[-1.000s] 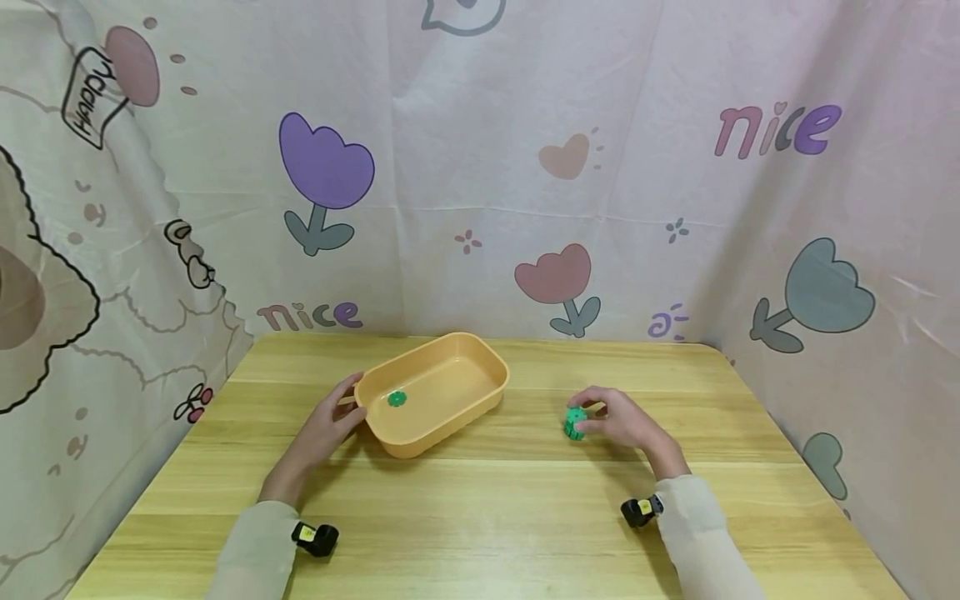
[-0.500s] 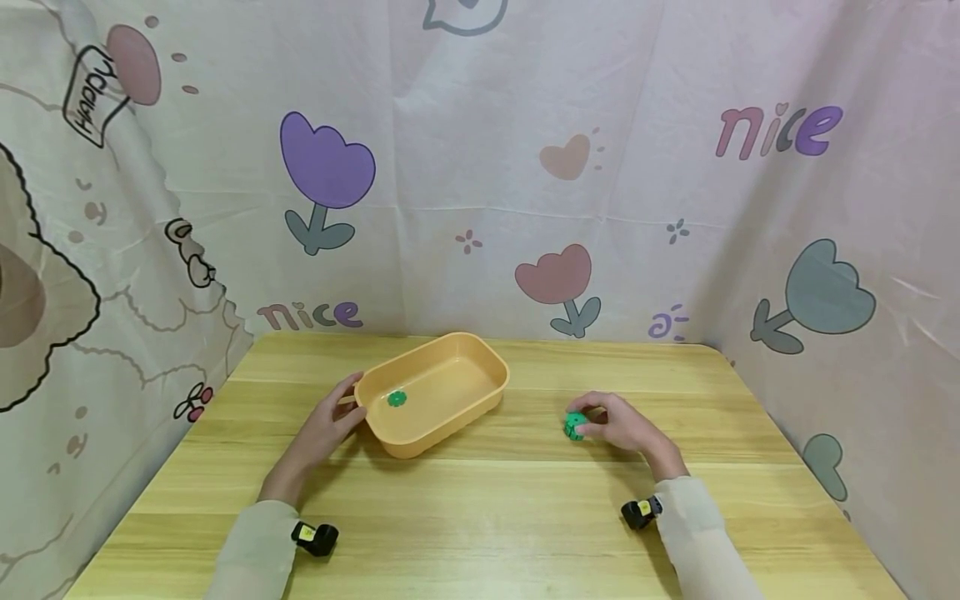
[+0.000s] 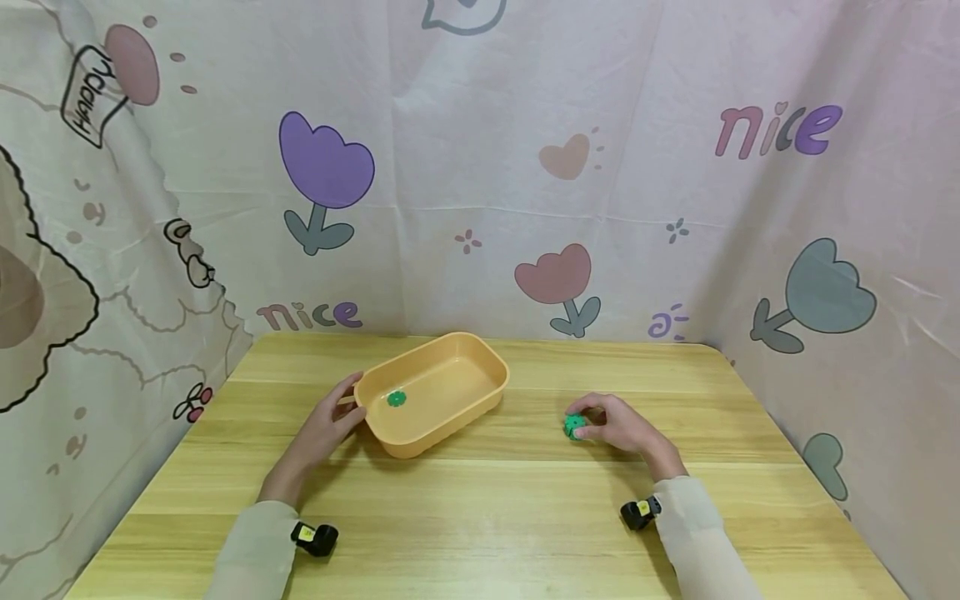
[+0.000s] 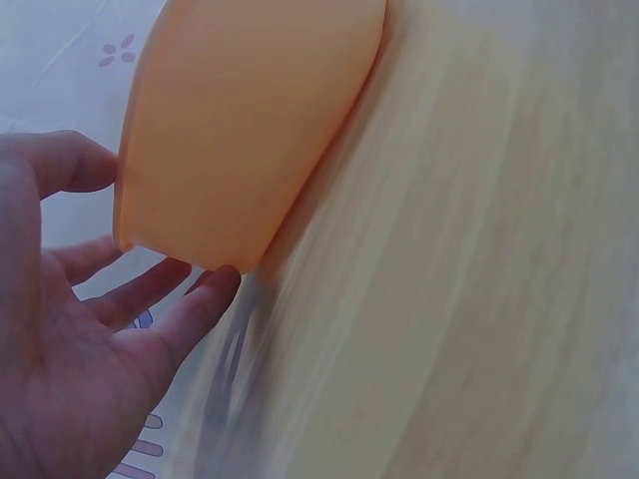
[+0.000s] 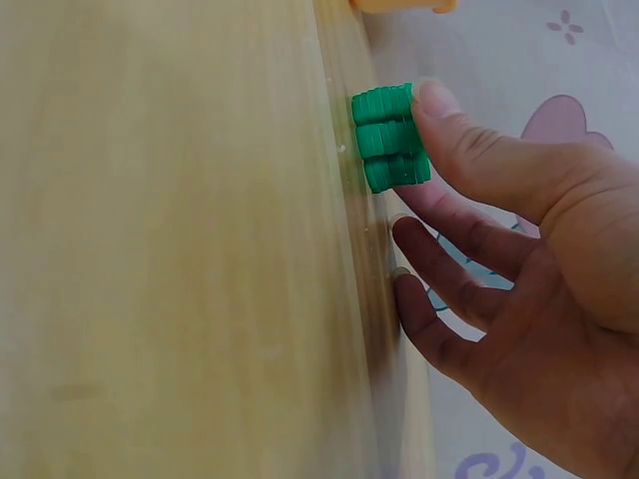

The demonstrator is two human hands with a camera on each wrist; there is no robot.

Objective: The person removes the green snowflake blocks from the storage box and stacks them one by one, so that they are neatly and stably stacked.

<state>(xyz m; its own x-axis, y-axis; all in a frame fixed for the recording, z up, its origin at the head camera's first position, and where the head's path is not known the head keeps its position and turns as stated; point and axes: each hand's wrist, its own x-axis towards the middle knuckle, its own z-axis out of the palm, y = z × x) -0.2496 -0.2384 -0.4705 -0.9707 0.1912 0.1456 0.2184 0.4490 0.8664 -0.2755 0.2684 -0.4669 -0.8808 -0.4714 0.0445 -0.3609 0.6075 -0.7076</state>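
In the head view a yellow-orange plastic basin [image 3: 450, 398] sits on the left half of the wooden table, with one green flower-shaped disc [image 3: 397, 398] lying inside. My left hand [image 3: 330, 421] holds the basin's near-left end. The left wrist view has the thumb [image 4: 78, 163] at the rim and the other fingers [image 4: 200, 309] along the end wall. To the right of the basin, my right hand [image 3: 618, 421] pinches a small stack of green notched discs [image 5: 387, 138] between thumb and forefinger, close over the tabletop. The other right fingers are loosely bent beneath.
The wooden table [image 3: 480, 517] runs back to a pale patterned cloth [image 3: 465, 167] that hangs behind it and at both sides. A small black camera [image 3: 318, 540] is worn on the left wrist, and another [image 3: 639, 512] on the right.
The green stack has turned between my right fingers, its face now more toward the head camera, and my right hand has dipped slightly. The left hand and basin stay put.
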